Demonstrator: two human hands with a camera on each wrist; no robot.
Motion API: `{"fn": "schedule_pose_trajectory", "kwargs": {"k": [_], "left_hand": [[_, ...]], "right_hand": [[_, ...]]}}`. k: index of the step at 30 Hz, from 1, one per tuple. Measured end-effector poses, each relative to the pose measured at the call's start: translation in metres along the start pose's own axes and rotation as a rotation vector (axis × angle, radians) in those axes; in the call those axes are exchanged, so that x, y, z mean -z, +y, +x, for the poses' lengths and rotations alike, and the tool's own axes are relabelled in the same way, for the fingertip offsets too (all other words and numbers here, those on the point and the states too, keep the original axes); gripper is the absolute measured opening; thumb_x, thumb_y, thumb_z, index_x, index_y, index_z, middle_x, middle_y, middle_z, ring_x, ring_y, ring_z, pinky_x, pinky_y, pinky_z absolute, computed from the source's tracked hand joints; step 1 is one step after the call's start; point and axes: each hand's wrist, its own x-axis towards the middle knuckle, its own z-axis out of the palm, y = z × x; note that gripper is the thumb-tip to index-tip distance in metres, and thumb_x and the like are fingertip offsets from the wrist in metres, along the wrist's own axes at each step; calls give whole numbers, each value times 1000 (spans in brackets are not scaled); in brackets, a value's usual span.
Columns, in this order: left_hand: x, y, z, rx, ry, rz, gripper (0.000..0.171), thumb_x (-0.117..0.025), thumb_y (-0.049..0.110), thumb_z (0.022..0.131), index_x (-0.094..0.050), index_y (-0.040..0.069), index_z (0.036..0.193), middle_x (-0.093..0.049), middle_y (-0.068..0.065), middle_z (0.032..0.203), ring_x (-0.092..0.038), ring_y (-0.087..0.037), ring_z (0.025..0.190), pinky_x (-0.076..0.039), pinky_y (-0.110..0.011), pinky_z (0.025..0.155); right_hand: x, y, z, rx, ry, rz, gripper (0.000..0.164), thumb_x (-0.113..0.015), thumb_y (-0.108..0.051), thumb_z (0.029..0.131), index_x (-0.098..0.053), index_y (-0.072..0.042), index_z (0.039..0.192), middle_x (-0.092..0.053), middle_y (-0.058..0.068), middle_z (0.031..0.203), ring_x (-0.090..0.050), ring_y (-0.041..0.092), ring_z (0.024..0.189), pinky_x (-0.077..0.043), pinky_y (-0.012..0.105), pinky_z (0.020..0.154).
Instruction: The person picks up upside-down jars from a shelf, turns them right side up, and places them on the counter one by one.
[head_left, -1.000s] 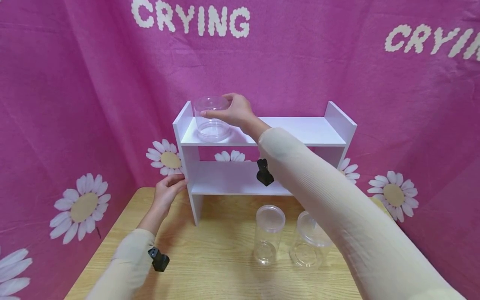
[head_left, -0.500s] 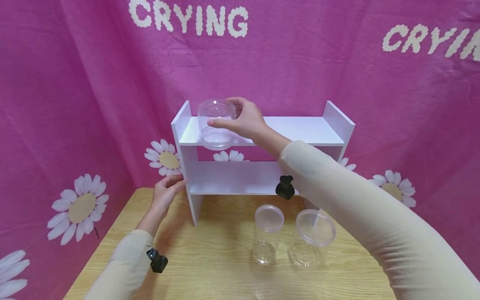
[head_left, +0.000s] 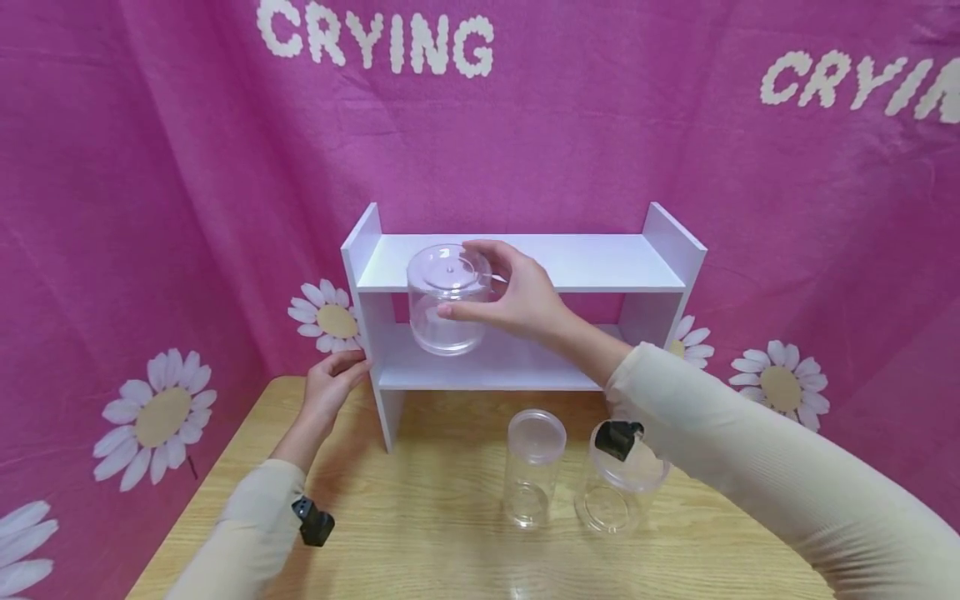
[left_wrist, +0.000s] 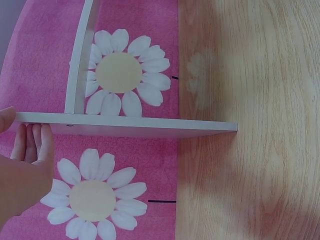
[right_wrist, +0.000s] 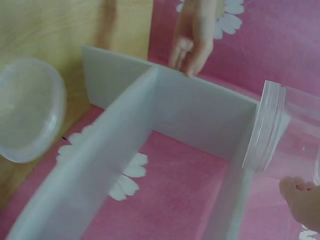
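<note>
My right hand [head_left: 528,300] grips a short, wide clear plastic jar [head_left: 431,325] by its side, thumb in front and fingers behind. The jar is in front of the white shelf's [head_left: 615,254] upper board, overlapping the gap below it in the head view. Its ridged end [right_wrist: 262,127] points down. At the shelf's left side panel [head_left: 378,333], my left hand [head_left: 330,390] pinches the front edge. The left wrist view has the thumb on one face of that panel [left_wrist: 150,126] and the fingers on the other.
A tall, narrow clear jar [head_left: 534,475] and a wider clear jar [head_left: 611,492] stand on the wooden table [head_left: 420,517], in front of the shelf. Behind hangs a pink cloth [head_left: 585,150] with daisies and white lettering.
The right hand has lifted the jar off the left end of the top board and brought it forward, down and slightly right. My left hand has stayed on the side panel.
</note>
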Motion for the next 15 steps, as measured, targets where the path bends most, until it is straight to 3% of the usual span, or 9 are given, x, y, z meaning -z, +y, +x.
{"fn": "schedule_pose_trajectory", "kwargs": {"k": [7, 15], "left_hand": [[0, 6, 0, 41, 0, 21, 42, -62, 11, 91, -54, -10, 126, -63, 17, 87, -57, 13, 76, -51, -6, 77], [-1, 3, 0, 33, 4, 12, 42, -63, 11, 91, -54, -13, 124, -63, 19, 80, -58, 12, 76, -53, -10, 79]], "right_hand": [[1, 26, -20, -34, -40, 35, 80, -85, -14, 70, -45, -5, 138, -58, 12, 134, -56, 25, 125, -49, 35, 105], [1, 58, -41, -93, -61, -47, 80, -85, -18, 69, -47, -5, 138, -58, 14, 134, -55, 29, 127, -45, 41, 109]]}}
